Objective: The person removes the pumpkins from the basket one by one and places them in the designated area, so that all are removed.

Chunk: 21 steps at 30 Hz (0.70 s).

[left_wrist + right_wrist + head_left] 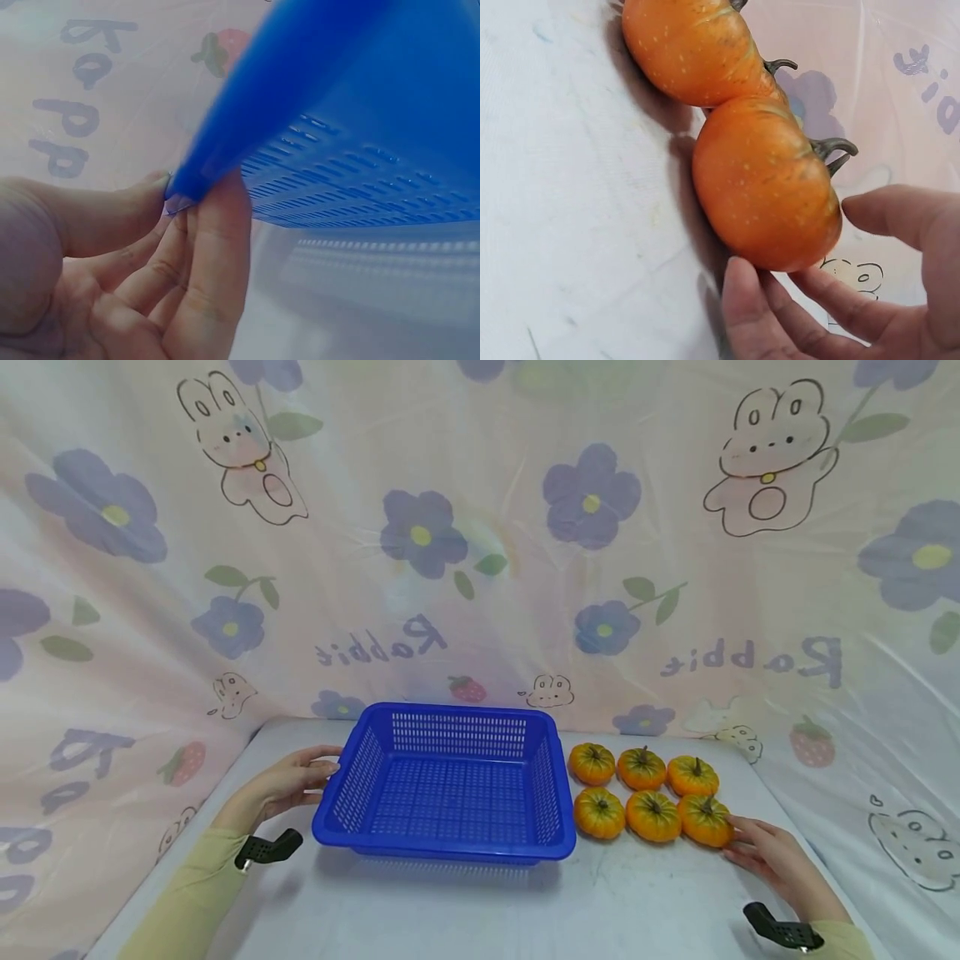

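A blue plastic basket (457,852) with slotted walls stands tilted on the table, its inside bare. My left hand (288,781) pinches its left rim; in the left wrist view the thumb is on one side of the rim (225,142) and the fingers on the other. To the right of the basket sit several small orange-green pumpkins in two rows of three. My right hand (772,856) is at the near-right pumpkin (707,822). In the right wrist view its fingertips (742,281) meet that pumpkin's lower side, with the thumb spread beside the stem end.
A white cloth covers the table (420,918). A printed curtain (495,610) with rabbits and flowers closes off the back and both sides. The far-row pumpkins (642,768) stand close to the table's back edge.
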Each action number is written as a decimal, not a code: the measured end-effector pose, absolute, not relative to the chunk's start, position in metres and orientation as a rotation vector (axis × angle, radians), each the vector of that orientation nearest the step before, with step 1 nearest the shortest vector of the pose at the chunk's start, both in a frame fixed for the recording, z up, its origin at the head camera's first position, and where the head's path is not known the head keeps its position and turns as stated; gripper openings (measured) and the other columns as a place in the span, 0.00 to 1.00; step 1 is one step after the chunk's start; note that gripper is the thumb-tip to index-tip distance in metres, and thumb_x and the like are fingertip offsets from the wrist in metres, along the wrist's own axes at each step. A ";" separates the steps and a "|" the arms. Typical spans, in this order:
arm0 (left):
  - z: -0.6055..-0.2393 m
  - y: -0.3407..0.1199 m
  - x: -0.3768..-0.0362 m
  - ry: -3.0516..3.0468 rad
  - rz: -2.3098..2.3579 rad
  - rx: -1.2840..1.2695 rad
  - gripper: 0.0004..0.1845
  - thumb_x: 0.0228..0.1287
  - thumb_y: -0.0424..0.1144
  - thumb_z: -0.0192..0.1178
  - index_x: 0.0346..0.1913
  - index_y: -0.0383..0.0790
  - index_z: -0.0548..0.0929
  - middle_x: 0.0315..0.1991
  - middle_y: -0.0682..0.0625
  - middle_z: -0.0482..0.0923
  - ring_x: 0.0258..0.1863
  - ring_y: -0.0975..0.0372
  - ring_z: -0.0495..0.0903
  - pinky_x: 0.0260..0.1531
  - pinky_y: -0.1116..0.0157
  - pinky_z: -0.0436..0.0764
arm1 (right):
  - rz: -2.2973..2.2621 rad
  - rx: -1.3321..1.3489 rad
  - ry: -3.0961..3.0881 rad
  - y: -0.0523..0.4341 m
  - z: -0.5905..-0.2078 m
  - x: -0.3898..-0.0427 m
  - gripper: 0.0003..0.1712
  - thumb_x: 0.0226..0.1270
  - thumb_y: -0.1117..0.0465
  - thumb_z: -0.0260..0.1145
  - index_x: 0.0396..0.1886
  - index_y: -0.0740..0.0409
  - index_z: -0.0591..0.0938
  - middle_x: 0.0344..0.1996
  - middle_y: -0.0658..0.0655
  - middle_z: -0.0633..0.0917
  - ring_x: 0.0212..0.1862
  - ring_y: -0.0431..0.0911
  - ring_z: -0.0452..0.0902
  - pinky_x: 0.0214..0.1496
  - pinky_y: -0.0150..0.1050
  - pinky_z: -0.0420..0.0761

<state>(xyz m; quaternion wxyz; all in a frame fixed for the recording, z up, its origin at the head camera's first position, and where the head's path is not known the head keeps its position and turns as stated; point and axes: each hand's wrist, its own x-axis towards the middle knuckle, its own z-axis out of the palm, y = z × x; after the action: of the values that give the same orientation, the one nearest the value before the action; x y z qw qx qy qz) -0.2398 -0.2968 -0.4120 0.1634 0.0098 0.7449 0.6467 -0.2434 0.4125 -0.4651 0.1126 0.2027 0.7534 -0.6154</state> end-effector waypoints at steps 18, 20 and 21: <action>-0.416 -0.302 -0.243 2.247 1.773 -0.023 0.24 0.74 0.39 0.51 0.64 0.26 0.63 0.45 0.44 0.80 0.44 0.55 0.80 0.46 0.55 0.81 | -1.653 0.375 2.342 0.423 -0.448 -0.240 0.43 0.76 0.43 0.41 0.69 0.79 0.49 0.62 0.82 0.60 0.43 0.46 0.80 0.48 0.41 0.81; -0.415 -0.304 -0.242 2.250 1.772 -0.021 0.25 0.73 0.40 0.51 0.65 0.26 0.63 0.46 0.43 0.80 0.45 0.54 0.80 0.47 0.55 0.81 | -1.588 0.326 2.413 0.424 -0.445 -0.242 0.45 0.75 0.41 0.41 0.68 0.79 0.51 0.61 0.81 0.64 0.45 0.48 0.80 0.48 0.40 0.81; -0.414 -0.305 -0.242 2.249 1.772 -0.018 0.26 0.73 0.40 0.51 0.65 0.26 0.63 0.47 0.43 0.79 0.45 0.54 0.80 0.47 0.55 0.81 | -1.569 0.300 2.440 0.425 -0.443 -0.243 0.45 0.75 0.40 0.40 0.68 0.80 0.51 0.60 0.80 0.66 0.46 0.50 0.80 0.48 0.41 0.81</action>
<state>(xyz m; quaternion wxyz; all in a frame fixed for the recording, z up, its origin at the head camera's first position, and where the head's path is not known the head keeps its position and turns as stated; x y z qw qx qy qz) -0.2420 -0.3050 -0.4141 0.1385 -0.0064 0.7779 0.6129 -0.2430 0.4250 -0.4427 0.1124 0.1021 0.8314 -0.5345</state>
